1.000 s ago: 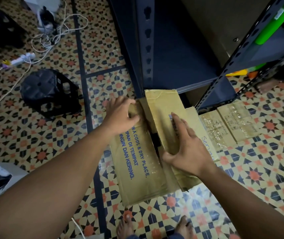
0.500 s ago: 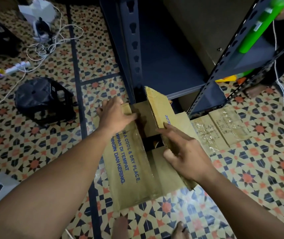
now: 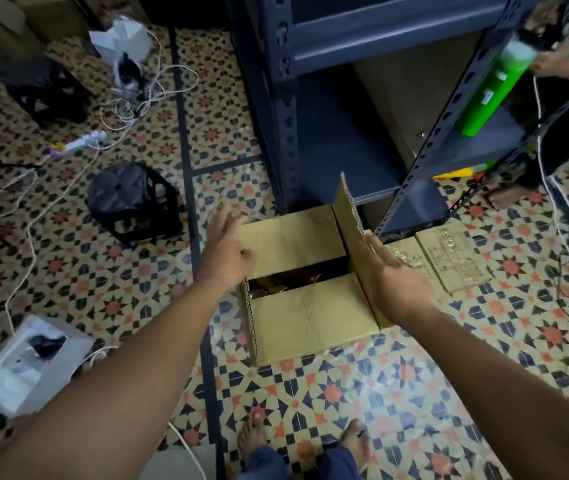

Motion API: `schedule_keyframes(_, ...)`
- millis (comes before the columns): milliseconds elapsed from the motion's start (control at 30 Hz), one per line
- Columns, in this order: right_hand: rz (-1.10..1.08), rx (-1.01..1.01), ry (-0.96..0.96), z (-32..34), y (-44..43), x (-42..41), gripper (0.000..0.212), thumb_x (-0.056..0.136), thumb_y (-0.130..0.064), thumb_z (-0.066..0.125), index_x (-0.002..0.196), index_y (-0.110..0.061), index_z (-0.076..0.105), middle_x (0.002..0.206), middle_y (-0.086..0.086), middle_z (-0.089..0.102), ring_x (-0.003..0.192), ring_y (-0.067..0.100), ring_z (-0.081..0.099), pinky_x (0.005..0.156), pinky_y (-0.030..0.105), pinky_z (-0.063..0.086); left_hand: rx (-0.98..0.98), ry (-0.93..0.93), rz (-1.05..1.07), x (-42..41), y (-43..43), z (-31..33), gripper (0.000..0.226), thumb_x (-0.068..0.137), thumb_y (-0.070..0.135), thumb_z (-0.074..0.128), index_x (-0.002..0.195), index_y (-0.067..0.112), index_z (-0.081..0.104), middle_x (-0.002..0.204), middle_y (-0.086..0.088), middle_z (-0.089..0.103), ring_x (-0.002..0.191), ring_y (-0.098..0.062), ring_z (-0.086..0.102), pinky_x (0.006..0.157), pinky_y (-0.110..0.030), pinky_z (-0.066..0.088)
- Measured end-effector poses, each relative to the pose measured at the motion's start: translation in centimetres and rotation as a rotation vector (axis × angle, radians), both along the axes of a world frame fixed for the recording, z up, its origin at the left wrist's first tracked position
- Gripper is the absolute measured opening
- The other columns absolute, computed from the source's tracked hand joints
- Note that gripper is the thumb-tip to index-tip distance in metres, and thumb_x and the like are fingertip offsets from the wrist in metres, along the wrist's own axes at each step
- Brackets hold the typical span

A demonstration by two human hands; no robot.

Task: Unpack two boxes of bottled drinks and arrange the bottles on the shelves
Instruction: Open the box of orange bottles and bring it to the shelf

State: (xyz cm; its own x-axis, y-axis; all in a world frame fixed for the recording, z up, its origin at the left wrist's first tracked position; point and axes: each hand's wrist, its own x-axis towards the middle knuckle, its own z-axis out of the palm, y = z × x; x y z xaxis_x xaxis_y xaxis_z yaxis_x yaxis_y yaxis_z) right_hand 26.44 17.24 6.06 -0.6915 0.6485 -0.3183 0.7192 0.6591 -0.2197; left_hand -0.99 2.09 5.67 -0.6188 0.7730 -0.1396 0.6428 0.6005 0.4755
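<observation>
A brown cardboard box (image 3: 310, 313) stands on the tiled floor in front of a dark metal shelf rack (image 3: 345, 133). Both outer flaps stand up at its sides. The two inner flaps lie nearly flat with a dark gap between them, where brownish contents (image 3: 290, 282) show dimly. My left hand (image 3: 224, 247) has straight fingers and rests against the left outer flap. My right hand (image 3: 390, 271) lies flat against the upright right outer flap (image 3: 349, 216). A second, taped box (image 3: 449, 254) lies to the right of the first.
A black crate (image 3: 134, 202) sits left of the box, with white cables (image 3: 130, 109) and a power strip (image 3: 79, 145) beyond it. A white box (image 3: 30, 365) lies at the lower left. Another person's hand holds a green bottle (image 3: 490, 91) at the rack's right. My bare feet (image 3: 304, 441) stand below.
Both outer flaps have swung open to the sides. My left hand let go of its flap and straightened, and my right hand pushed the right flap upright. The view pulled back.
</observation>
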Motion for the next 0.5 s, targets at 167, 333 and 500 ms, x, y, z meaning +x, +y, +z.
schedule_keyframes(167, 0.044, 0.066, 0.049, -0.8, 1.5, 1.3, 0.077, 0.101, -0.004, 0.043, 0.164, -0.033, 0.008, 0.172, -0.012, 0.005, 0.158, 0.014, 0.009, 0.112, 0.04, 0.047, -0.047, 0.11, -0.095, 0.8, -1.9, 0.6, 0.082, 0.092, 0.003, 0.062, 0.159, 0.03, 0.022, 0.167, -0.009, 0.019, 0.156, -0.024, 0.008, 0.127, -0.05, 0.001)
schedule_keyframes(333, -0.134, -0.014, 0.11, -1.2, 1.6, 1.4, 0.074, 0.098, -0.068, 0.03, 0.162, -0.038, 0.011, 0.167, 0.001, 0.029, 0.157, 0.015, 0.014, 0.101, 0.049, 0.051, -0.139, 0.081, -0.048, 0.0, -2.6, 0.9, 0.104, 0.087, 0.043, 0.075, 0.16, 0.04, 0.0, 0.164, -0.004, 0.031, 0.152, -0.031, 0.022, 0.127, -0.05, 0.006)
schedule_keyframes(500, -0.054, 0.088, 0.137, -3.2, 2.5, 1.9, 0.085, 0.098, -0.077, 0.013, 0.164, -0.024, 0.01, 0.168, 0.001, 0.026, 0.157, 0.02, -0.012, 0.127, 0.047, 0.011, -0.21, 0.16, 0.019, 1.4, -3.9, 0.6, 0.098, 0.088, 0.062, 0.063, 0.159, 0.032, 0.003, 0.149, -0.008, 0.053, 0.141, -0.039, 0.037, 0.125, -0.053, 0.008)
